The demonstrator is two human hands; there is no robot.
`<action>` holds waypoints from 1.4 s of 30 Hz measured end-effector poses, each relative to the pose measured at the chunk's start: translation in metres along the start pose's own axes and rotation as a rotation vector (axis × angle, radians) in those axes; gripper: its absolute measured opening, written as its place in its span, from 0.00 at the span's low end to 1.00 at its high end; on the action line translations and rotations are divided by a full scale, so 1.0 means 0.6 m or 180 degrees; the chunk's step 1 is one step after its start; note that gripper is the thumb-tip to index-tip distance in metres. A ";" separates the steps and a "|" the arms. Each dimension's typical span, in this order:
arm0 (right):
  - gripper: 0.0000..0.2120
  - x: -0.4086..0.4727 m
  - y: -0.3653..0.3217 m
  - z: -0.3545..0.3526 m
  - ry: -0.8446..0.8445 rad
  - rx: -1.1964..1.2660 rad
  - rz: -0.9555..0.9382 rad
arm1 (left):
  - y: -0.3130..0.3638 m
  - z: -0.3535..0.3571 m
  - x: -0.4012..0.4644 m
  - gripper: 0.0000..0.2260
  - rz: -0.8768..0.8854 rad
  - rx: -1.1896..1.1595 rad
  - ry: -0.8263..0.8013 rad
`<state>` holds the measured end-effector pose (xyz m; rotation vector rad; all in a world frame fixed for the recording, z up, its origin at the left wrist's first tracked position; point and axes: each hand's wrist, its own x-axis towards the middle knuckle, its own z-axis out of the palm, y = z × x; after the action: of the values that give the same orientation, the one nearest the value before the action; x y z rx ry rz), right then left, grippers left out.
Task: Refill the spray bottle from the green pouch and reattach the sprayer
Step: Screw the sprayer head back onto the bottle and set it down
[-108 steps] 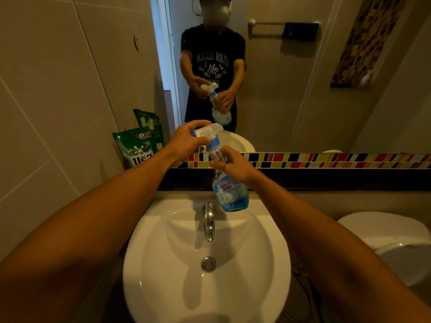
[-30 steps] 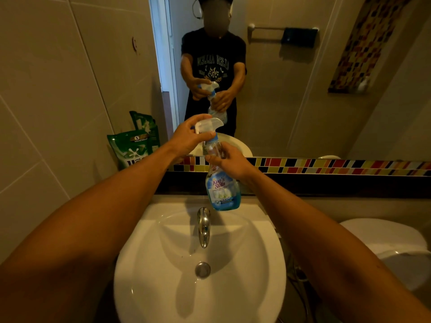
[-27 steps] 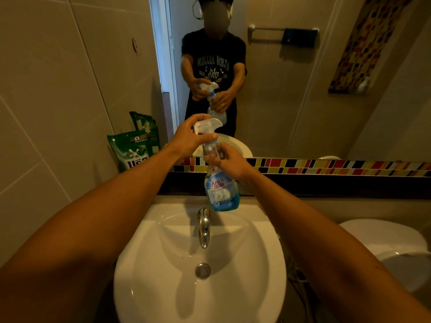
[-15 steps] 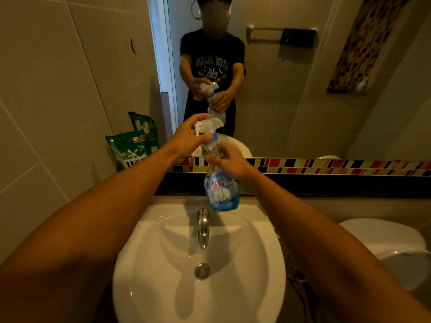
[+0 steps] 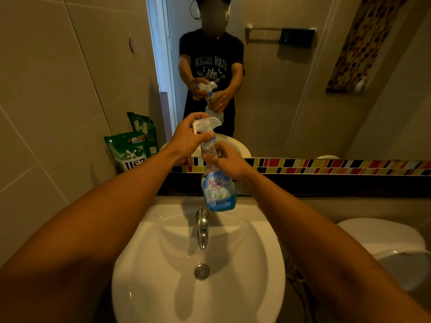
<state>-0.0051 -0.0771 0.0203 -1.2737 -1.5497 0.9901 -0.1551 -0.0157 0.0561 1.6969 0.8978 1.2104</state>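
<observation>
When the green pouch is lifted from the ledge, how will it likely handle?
The green pouch is probably floppy: it leans on the wall and its top looks creased. It looks bulged, so likely fairly heavy with liquid. Its glossy film may be slippery; gripping near the top could let the body sag.

Clear blue-labelled spray bottle (image 5: 218,192) upright, white sprayer (image 5: 205,125) on, green pouch (image 5: 127,151) leaning upright

A green pouch (image 5: 127,151) stands on the dark ledge (image 5: 326,185) behind the sink (image 5: 256,264).

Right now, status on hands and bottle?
Left hand on sprayer, right hand gripping spray bottle neck. Bottle held over sink. Green pouch untouched by wall. Nothing obstructing.
</observation>
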 end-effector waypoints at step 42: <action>0.08 0.038 0.021 0.004 -0.0132 0.0012 0.0035 | -0.031 -0.016 0.027 0.24 0.0035 0.0102 0.0028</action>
<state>-0.0059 -0.0528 0.0108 -1.2677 -1.5731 1.0318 -0.1613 0.0081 0.0465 1.7251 0.9189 1.2176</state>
